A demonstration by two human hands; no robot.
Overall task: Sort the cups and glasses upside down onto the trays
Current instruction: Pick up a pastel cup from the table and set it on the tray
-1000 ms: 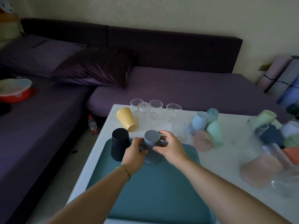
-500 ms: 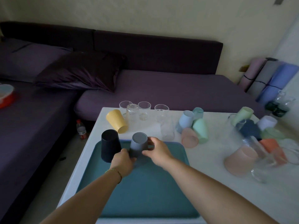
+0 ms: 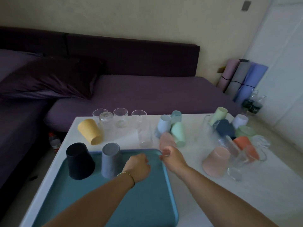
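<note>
Head view: the left hand [image 3: 138,167] hangs above the teal tray [image 3: 147,202] with its fingers [image 3: 144,158] clenched into a fist, nothing held; a thin bracelet [image 3: 127,175] sits on the wrist. The right hand [image 3: 173,158] is over the tray's far right corner, fingers [image 3: 164,152] curled inward. Motion blur prevents a finding on whether they grasp or touch anything. Just left of the left-hand fingers, the grey cup [image 3: 110,159] stands on the tray, long axis vertical, mouth down, base up, with no hand on it. Further left of those fingers, the dark cup [image 3: 79,161] stands inverted in the same manner at the tray's far left corner, close beside the grey cup. Immediately beyond the right-hand fingers a pink cup [image 3: 166,140] lies on its side on the white table [image 3: 213,194], long axis roughly horizontal. Contact with the fingers cannot be determined. A mint cup [image 3: 177,133] leans against it on the far side. Beyond and left of the left-hand fingers, a yellow cup [image 3: 90,131] lies tilted on the table. Behind it clear glasses [image 3: 120,117] stand upright, mouths up. Well right of the right-hand fingers, a large pink cup [image 3: 216,161] lies on its side among mixed cups and glasses.
</note>
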